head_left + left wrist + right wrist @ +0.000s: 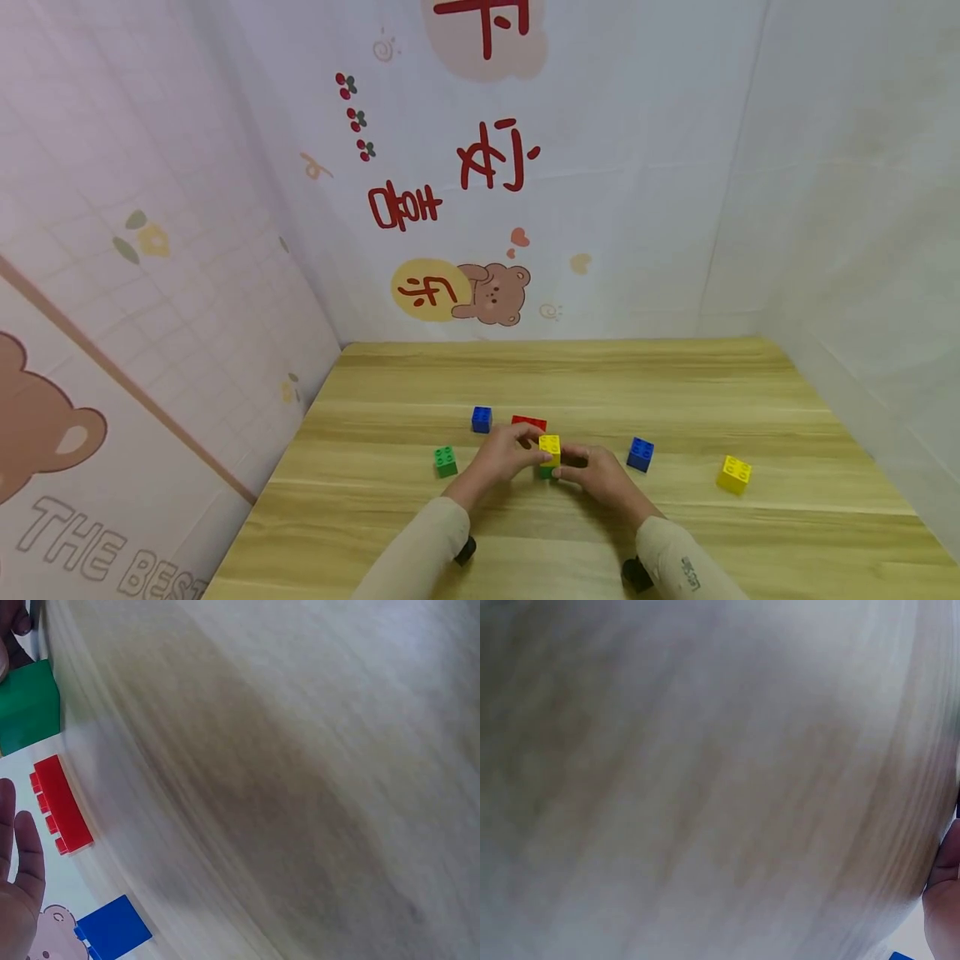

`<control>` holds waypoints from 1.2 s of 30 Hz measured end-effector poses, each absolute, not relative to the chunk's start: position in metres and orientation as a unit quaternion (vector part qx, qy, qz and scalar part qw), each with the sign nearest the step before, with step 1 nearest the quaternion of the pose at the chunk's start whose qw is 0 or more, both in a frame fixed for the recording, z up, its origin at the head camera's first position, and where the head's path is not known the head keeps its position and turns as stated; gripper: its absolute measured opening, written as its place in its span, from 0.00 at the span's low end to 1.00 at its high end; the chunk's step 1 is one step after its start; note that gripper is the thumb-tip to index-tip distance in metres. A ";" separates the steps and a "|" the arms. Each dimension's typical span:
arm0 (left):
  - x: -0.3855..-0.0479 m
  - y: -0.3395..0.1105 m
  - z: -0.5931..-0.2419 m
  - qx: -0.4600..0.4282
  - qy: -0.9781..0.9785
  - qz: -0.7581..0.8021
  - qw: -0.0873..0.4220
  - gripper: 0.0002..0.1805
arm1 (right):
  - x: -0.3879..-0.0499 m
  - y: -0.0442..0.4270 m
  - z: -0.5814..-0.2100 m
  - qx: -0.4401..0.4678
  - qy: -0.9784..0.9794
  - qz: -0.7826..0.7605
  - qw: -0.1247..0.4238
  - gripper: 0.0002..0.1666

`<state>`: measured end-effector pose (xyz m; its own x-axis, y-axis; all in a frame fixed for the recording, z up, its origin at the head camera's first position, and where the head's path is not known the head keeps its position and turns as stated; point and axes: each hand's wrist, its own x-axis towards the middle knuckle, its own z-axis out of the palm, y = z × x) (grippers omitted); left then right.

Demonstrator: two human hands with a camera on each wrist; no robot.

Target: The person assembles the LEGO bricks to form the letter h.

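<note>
In the head view a yellow brick (550,448) sits on top of a green brick (546,472), between the two hands. My left hand (504,454) pinches the yellow brick from the left with thumb and fingers. From the right, my right hand (600,475) has its thumb and fingers at the green brick, gripping it low down. The left wrist view shows the green brick (30,705) with fingertips of the other hand on it, and part of my left hand (16,900). Only the edge of my right hand (943,900) shows in the right wrist view.
A red brick (529,423) lies just behind my left hand. Left of it are a blue brick (482,419) and a green brick (446,462). Another blue brick (641,454) and a yellow brick (734,474) are on the right of the wooden table (555,375).
</note>
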<state>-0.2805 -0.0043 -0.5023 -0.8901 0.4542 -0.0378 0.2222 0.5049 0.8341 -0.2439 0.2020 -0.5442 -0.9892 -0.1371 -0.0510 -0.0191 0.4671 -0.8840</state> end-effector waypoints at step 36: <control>-0.277 -0.006 -0.512 0.205 0.857 0.459 0.112 0.17 | -0.244 0.203 -0.539 -0.076 0.854 -0.510 0.071 0.26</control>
<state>-0.2774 -0.0055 -0.5117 -0.8908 0.4543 -0.0030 0.2498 0.4953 0.8321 -0.2437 0.2026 -0.5394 -0.9786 -0.2011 -0.0438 -0.0569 0.4687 -0.8815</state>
